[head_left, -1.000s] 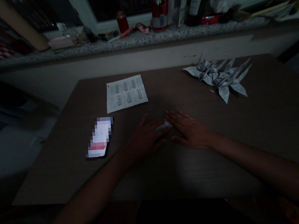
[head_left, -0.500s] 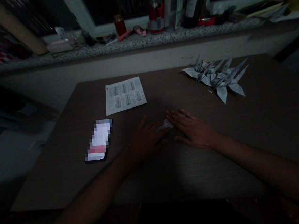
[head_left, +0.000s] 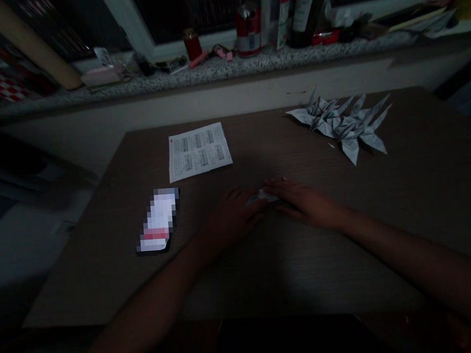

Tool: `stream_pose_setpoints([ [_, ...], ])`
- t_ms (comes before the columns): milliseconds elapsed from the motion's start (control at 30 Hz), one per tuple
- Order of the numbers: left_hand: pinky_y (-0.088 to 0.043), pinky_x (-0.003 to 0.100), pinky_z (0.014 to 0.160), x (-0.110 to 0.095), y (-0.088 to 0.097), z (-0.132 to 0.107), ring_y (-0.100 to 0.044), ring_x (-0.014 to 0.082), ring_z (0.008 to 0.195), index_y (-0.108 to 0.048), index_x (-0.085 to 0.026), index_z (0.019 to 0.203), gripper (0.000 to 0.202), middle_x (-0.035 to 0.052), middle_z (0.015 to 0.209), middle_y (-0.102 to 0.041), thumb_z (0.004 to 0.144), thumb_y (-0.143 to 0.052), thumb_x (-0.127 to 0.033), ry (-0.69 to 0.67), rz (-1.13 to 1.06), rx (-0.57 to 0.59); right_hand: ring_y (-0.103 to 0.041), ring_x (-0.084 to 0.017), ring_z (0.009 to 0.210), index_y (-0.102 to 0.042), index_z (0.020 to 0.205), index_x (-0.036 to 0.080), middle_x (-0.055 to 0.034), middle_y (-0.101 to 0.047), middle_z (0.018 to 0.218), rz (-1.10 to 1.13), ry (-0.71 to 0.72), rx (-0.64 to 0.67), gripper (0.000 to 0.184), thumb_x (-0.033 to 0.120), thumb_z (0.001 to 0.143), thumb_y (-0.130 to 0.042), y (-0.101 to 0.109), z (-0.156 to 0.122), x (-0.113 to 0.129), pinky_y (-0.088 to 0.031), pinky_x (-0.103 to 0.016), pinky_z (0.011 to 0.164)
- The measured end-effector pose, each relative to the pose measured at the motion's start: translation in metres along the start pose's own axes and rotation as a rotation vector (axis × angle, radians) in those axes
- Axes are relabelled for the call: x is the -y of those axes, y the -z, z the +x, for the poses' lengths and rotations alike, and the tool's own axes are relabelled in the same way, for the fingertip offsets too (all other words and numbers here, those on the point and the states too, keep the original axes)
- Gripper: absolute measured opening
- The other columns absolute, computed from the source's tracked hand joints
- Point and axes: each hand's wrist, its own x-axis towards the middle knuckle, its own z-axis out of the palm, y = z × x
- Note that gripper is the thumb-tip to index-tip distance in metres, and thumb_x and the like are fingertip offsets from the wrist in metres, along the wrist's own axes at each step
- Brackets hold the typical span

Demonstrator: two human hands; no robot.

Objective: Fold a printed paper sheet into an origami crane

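A small folded piece of printed paper lies on the table between my two hands, partly covered by their fingers. My left hand holds its left end, fingers bent over it and thumb at the near side. From the right, my right hand grips the other end, its fingers lying across the top and the thumb close by at the near edge. The fingertips hide much of the paper's outline, and the light is dim.
A flat printed sheet lies at the back left of the brown table. Nearer stands a lit phone, lying flat. Several folded paper cranes cluster at the back right. Bottles, a red can and small items line the granite sill.
The fingers of both hands have drawn in and bent more around the folded paper; the left fingers were spread flatter before. The whole view has shifted slightly.
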Motion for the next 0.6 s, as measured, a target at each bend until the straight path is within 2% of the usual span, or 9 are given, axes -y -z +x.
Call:
stream_pose_setpoints([
  [100, -0.041, 0.052, 0.117, 0.0022, -0.0029, 0.0018, -0.056, 0.0284, 0.131, -0.059, -0.024, 0.139, 0.036, 0.0100, 0.142, -0.061, 0.104, -0.057, -0.033, 0.011, -0.017, -0.029, -0.051, -0.028, 0.144, -0.056, 0.147, 0.022, -0.0136, -0.054, 0.156, 0.028, 0.013, -0.043, 0.045, 0.029, 0.103, -0.056, 0.0008, 0.0003, -0.0012, -0.040, -0.053, 0.121],
  [267, -0.050, 0.045, 0.105, 0.0041, -0.0060, 0.0061, -0.061, 0.0279, 0.122, -0.060, -0.020, 0.131, 0.030, 0.0089, 0.134, -0.065, 0.103, -0.060, -0.032, 0.067, -0.030, -0.032, -0.063, -0.029, 0.130, -0.065, 0.137, 0.026, -0.0121, -0.065, 0.144, 0.025, 0.027, -0.087, 0.036, 0.028, 0.103, -0.057, 0.0000, 0.0006, -0.0026, -0.055, -0.049, 0.108],
  [433, -0.053, 0.041, 0.098, 0.0019, -0.0034, 0.0081, -0.063, 0.0261, 0.116, -0.062, -0.018, 0.124, 0.024, 0.0095, 0.128, -0.067, 0.104, -0.057, -0.030, 0.063, -0.047, -0.037, -0.067, -0.029, 0.124, -0.069, 0.131, 0.024, -0.0124, -0.069, 0.136, 0.004, 0.042, -0.091, 0.031, 0.029, 0.101, -0.060, 0.0024, 0.0016, -0.0023, -0.057, -0.048, 0.104],
  [600, -0.055, 0.037, 0.087, 0.0008, -0.0021, 0.0060, -0.068, 0.0232, 0.101, -0.064, -0.019, 0.121, 0.023, 0.0068, 0.115, -0.071, 0.106, -0.053, -0.032, 0.121, -0.102, -0.067, -0.066, -0.028, 0.126, -0.066, 0.133, 0.023, -0.0114, -0.070, 0.136, 0.011, 0.051, -0.077, 0.032, 0.028, 0.103, -0.057, 0.0045, 0.0016, -0.0020, -0.056, -0.047, 0.105],
])
